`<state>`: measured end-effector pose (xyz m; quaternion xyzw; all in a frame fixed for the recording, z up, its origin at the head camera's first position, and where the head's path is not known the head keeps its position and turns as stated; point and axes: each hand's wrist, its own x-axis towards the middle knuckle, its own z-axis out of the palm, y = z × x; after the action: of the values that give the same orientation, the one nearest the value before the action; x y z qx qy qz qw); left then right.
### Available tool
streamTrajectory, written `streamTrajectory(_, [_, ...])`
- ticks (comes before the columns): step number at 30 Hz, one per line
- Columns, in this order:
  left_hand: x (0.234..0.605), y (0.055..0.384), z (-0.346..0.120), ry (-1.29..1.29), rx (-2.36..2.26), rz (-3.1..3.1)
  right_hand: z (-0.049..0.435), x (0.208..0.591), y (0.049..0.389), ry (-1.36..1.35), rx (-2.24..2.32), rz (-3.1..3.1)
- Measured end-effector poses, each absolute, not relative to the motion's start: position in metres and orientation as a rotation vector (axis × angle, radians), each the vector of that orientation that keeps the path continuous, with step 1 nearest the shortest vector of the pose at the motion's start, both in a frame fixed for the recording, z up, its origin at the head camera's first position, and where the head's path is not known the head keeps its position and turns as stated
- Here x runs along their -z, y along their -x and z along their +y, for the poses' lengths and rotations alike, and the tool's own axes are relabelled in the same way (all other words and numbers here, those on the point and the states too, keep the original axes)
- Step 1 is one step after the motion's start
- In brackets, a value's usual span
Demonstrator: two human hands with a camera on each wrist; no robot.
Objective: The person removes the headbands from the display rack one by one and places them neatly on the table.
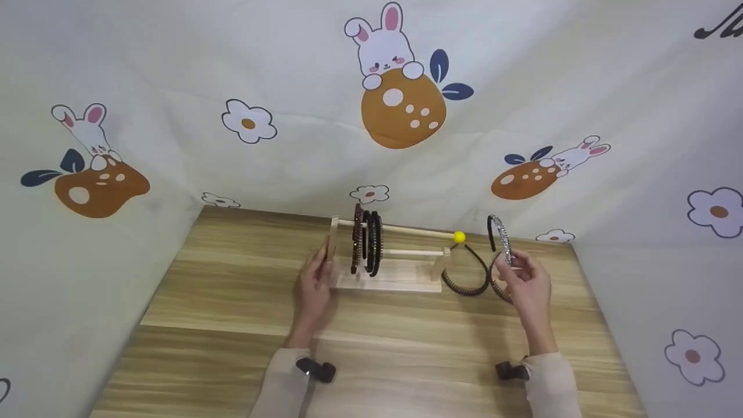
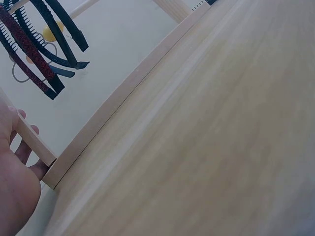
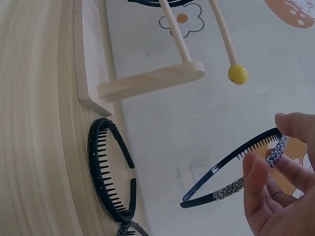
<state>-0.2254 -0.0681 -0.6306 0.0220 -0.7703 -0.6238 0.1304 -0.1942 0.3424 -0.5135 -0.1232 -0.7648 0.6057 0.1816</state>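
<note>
My left hand [image 1: 315, 287] grips the left upright of a wooden headband stand [image 1: 406, 284], fingers behind the post in the left wrist view. Several headbands hang near the stand's left end: a dark red glittery headband [image 1: 356, 244] outermost, with black headbands [image 1: 376, 244] beside it. My right hand [image 1: 529, 284] pinches a black toothed headband with silver sparkle [image 3: 231, 189] between thumb and fingers. It is raised to the right of the yellow ball [image 1: 460, 237] that tips the upper rod. The lower rod ends in a short upright [image 3: 152, 81].
Two dark toothed headbands lie on the wood-grain table just right of the stand: a black headband [image 1: 467, 292] and another headband [image 1: 497, 285] partly behind my right hand. A pale cloth wall [image 1: 302, 168] with printed rabbits and flowers rises behind the table [image 1: 232, 302] and at both sides.
</note>
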Motion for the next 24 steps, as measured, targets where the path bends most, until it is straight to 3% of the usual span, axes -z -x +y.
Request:
streamTrajectory(14, [0.629, 0.225, -0.068, -0.069, 1.815, -2.237, 0.358, 0.521, 0.184, 0.419, -1.486, -2.366])
streamTrajectory(24, [0.63, 0.226, -0.067, -0.026, 1.73, -2.219, 0.374, 0.529, 0.18, 0.31, -1.427, -2.553])
